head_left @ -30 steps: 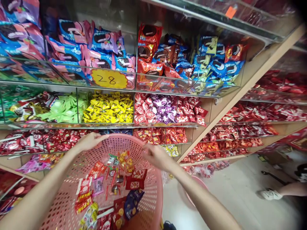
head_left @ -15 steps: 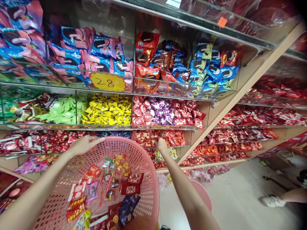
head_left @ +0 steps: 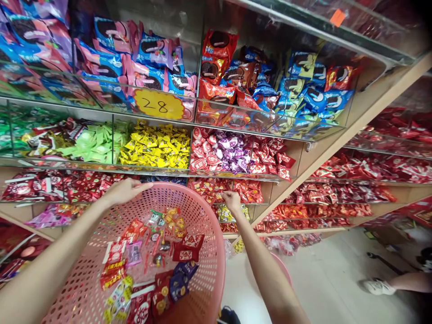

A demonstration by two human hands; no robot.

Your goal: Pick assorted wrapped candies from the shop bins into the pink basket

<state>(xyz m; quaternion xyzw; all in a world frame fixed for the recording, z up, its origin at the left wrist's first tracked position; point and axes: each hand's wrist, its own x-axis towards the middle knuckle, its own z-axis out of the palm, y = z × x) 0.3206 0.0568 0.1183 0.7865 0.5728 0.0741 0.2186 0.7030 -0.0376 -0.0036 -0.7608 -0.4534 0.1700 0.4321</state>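
Note:
My left hand (head_left: 126, 191) grips the far rim of a pink perforated basket (head_left: 213, 252), thumb and fingers closed over the edge. Inside lie mixed wrapped sweets: a purple packet (head_left: 134, 253), dark blue packets (head_left: 180, 281), red packets (head_left: 187, 248) and a yellow-and-white packet (head_left: 119, 297). My right hand (head_left: 232, 201) is to the right of the basket, in front of a low shelf bin of red-orange wrapped sweets (head_left: 207, 189). Its fingers are curled together and point left; whether something small is between them is hidden.
Glass-fronted shelves hold yellow sweets (head_left: 157, 146), purple-and-white sweets (head_left: 232, 150) and bagged cookies (head_left: 219, 96). A yellow price tag (head_left: 159, 104) reads 28. A slanted wooden panel (head_left: 324, 148) divides the shelving. Another person's shoe (head_left: 378, 286) is on the floor at right.
The view has shifted and tilted slightly. My right hand's curled fingers now show more clearly, pointing left in front of the bin. My left hand keeps its grip on the basket rim.

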